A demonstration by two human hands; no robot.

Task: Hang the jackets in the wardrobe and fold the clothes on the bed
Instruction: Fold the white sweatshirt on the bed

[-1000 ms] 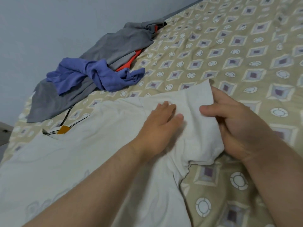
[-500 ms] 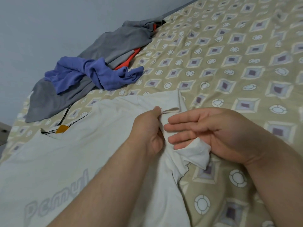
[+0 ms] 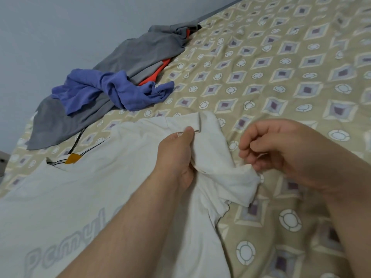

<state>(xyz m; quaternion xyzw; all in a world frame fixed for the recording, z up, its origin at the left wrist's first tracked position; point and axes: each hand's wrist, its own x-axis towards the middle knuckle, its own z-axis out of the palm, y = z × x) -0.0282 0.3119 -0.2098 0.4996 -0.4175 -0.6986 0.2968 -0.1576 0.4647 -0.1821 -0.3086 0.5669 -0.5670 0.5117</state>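
A white T-shirt [image 3: 96, 193] with pale grey lettering and an orange neck tag lies spread on the bed, collar at the left. My left hand [image 3: 176, 157] grips its right sleeve, the thumb pinching the sleeve hem. The sleeve's bunched end sticks out to the right. My right hand [image 3: 281, 149] has curled fingers, and its fingertips pinch that bunched end. Farther back lie a crumpled blue garment [image 3: 112, 91] and a grey garment [image 3: 140, 53] with orange trim, one on the other.
The bed carries a beige sheet [image 3: 281, 77] with a diamond and circle pattern, bare to the right and behind the shirt. A grey-blue wall [image 3: 60, 27] runs along the bed's far left edge, close behind the pile of clothes.
My left hand went from lying flat on the sleeve to gripping it. My right hand let go of the sleeve's edge, opened, then curled and pinched the bunched end. The sleeve crumpled.
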